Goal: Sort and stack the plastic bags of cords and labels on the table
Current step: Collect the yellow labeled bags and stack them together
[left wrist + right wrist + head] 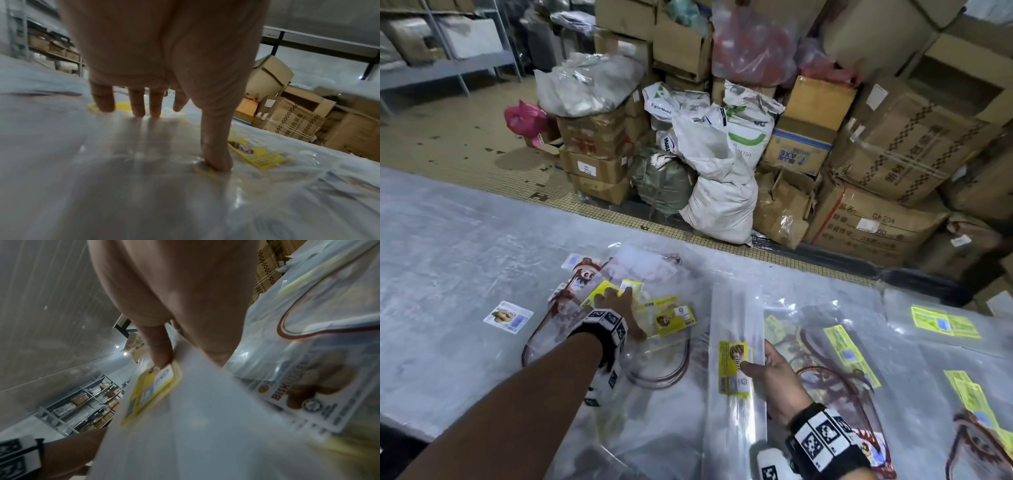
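Roughly midway, by my reading: bags lie in loose groups across the table, but nothing yet looks like a squared stack. The left hand lies flat with fingers spread and straight, pressing down on a heap of clear bags with yellow labels and a dark red cord; the left wrist view shows the fingertips and thumb planted on the plastic, gripping nothing. The right hand pinches a long narrow bag at its yellow label, thumb on top and fingers beneath — the right wrist view confirms the thumb on the label's edge. That bag lies on or just above the table between the left heap and another spread of corded bags to the right. A single white label lies apart on the left, and more bags with yellow labels lie at the far right.

Left to do, I judge: placing the held bag, gathering the right-hand spread, squaring the piles.

Bare table opens to the left and behind the heap; the far edge runs close beyond the bags, with floor and cartons past it — slippery plastic could slide off there.
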A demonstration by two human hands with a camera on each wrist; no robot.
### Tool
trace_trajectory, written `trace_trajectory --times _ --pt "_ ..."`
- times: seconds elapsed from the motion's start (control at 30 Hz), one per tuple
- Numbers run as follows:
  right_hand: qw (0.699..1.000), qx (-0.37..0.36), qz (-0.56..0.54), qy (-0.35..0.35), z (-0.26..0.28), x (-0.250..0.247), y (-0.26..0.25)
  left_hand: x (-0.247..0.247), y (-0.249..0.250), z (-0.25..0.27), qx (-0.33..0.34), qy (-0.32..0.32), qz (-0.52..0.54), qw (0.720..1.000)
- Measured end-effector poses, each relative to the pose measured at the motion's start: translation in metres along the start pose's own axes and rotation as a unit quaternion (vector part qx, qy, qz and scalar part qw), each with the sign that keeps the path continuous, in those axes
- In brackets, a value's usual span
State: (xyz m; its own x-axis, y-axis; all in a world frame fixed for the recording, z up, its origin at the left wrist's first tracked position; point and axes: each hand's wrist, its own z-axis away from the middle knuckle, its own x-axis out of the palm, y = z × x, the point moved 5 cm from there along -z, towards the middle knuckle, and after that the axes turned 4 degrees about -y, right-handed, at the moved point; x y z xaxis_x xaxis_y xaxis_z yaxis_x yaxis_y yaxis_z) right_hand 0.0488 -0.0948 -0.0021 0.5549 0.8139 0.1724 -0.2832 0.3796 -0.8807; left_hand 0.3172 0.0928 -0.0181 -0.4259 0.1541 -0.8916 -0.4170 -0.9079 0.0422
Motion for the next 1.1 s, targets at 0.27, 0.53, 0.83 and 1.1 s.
trace_trajectory --times 0.27,0.53,0.83,1.1 --pt "0.999 0.013 -0.023 -0.019 -0.017 -0.014 0.0 -0.012 0.0 0.002 0.019 0.0 0.056 0.998" --pt "0.999 0.04 0.006 0.002 -0.037 -0.016 0.003 -0.024 0.005 0.02 0.085 0.008 0.248 0.965" --pt "0.998 0.001 -0.047 0.047 -0.047 -0.003 -0.001 0.007 0.051 0.087 0.113 0.043 0.631 0.766" --pt "0.993 0.062 -0.097 -0.018 -0.051 0.012 -0.004 0.051 0.105 0.124 0.125 -0.036 0.798 0.588"
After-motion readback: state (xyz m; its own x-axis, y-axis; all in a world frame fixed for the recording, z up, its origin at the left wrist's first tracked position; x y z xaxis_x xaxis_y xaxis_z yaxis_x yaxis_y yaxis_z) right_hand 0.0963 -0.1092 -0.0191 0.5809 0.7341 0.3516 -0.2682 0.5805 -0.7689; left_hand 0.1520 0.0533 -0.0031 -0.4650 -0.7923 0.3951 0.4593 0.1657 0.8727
